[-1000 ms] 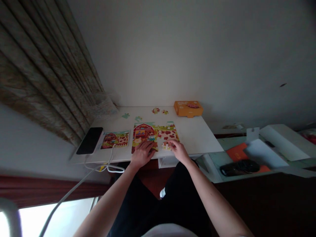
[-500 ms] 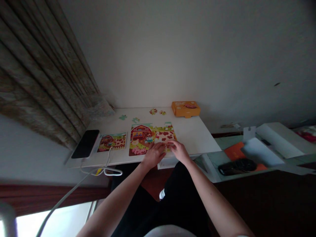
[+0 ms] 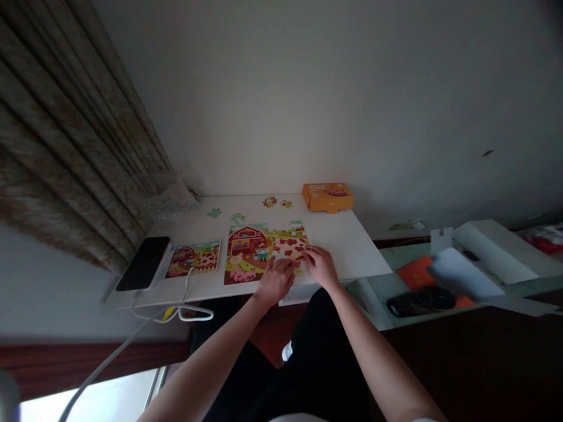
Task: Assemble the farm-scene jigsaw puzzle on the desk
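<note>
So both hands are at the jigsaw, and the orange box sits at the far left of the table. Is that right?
Not quite: the orange box sits at the far right of the table, as the head view shows. The left hand and right hand are indeed at the jigsaw.

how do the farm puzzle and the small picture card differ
The farm puzzle is larger than the picture card. The farm puzzle has a gap in its top edge; the picture card's is unbroken. The left hand and right hand are at the farm puzzle, while a white cable overlaps the picture card in view. Both show a red barn and spotted cow.
</note>
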`<state>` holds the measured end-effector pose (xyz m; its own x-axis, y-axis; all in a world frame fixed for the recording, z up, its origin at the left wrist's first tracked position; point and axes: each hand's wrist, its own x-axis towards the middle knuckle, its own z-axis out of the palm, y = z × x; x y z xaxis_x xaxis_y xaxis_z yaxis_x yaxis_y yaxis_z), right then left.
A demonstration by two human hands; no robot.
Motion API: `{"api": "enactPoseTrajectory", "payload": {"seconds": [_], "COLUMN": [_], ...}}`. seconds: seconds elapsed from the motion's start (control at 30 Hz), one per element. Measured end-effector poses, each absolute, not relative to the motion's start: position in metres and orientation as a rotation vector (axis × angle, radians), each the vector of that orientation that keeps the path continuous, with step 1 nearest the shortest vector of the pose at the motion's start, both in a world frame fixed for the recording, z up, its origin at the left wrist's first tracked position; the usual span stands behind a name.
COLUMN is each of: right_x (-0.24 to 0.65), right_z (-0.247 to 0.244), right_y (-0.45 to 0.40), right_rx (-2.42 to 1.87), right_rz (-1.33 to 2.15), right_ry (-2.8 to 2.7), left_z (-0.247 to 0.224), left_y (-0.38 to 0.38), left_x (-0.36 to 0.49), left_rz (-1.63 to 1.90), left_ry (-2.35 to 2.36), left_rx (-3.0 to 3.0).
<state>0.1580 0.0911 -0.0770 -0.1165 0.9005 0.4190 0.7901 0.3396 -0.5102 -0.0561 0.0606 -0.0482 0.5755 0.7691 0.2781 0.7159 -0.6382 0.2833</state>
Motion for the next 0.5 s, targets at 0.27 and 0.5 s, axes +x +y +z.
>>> {"api": "enactPoseTrajectory", "payload": {"seconds": [0.27,0.5], "right_x": [0.156,0.156], "right_z": [-0.075,-0.078], "right_y": [0.091,0.091], "right_rx": [-1.482,-1.482], "right_rz": [0.207,0.184], "right_ry": [-1.92,-1.914], "left_z": [-0.049,-0.05], "left_y": [0.054,0.046], "left_x": [-0.05,-0.038], "left_rz": [0.588,0.52], "left_ry": [1.284,1.37], "left_rx": [2.709,2.776]}}
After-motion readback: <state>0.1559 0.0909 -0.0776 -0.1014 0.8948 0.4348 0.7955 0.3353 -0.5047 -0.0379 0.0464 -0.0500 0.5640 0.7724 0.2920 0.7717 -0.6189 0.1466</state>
